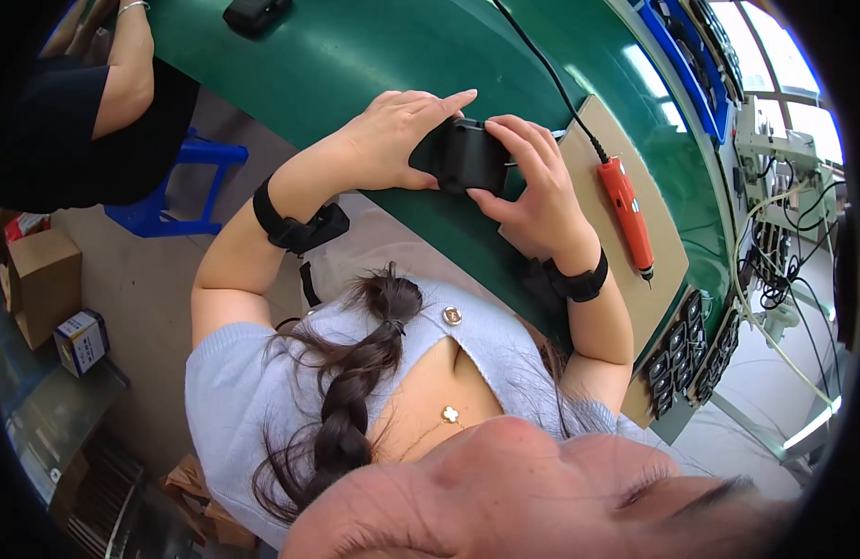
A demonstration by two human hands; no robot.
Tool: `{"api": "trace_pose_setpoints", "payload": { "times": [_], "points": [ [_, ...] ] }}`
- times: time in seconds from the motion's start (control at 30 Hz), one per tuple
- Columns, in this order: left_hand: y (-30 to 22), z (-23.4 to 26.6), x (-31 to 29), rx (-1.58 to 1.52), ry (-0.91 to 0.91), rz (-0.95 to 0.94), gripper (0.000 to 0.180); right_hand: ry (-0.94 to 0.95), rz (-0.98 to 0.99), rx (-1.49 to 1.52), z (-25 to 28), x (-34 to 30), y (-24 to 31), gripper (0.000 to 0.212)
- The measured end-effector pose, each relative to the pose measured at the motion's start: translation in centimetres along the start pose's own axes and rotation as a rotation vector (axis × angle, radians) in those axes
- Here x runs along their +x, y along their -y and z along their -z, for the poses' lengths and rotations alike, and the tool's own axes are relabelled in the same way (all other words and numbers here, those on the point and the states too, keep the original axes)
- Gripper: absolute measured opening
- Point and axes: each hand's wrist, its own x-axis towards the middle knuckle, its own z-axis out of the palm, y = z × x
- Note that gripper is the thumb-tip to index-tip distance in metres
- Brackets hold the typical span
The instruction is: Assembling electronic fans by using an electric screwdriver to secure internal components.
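Observation:
A small black box-shaped case (474, 156) with rounded corners is between my two hands above the green table (327, 84). My right hand (542, 182) grips it from the right, thumb at the near edge and fingers at the far edge. My left hand (388, 140) is at its left side, with the index finger stretched past the far corner and the thumb tip close to the near left corner. Whether the left fingers touch the case is hard to make out. Black straps with small black units are on both my wrists.
Right of my right hand, an orange-red electric screwdriver (627, 219) with a black cable lies on a tan board (654, 270). Black parts fill trays (677, 359) at the right. Another black case (256, 14) lies at the far left, near a co-worker's arm (127, 79). A blue stool (183, 186) stands left.

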Motion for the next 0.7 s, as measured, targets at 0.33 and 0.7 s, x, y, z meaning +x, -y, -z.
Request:
{"api": "trace_pose_setpoints", "payload": {
  "times": [0.33,0.7],
  "points": [
    [0.1,-1.1,-0.1,0.078,-0.074,0.026,0.106,-0.028,-0.106,-0.085,-0.5,0.2,-0.3,0.061],
    [0.6,-1.6,-0.3,0.116,-0.098,0.013,0.107,-0.029,-0.217,-0.128,-0.7,0.3,0.9,0.057]
  ]
}}
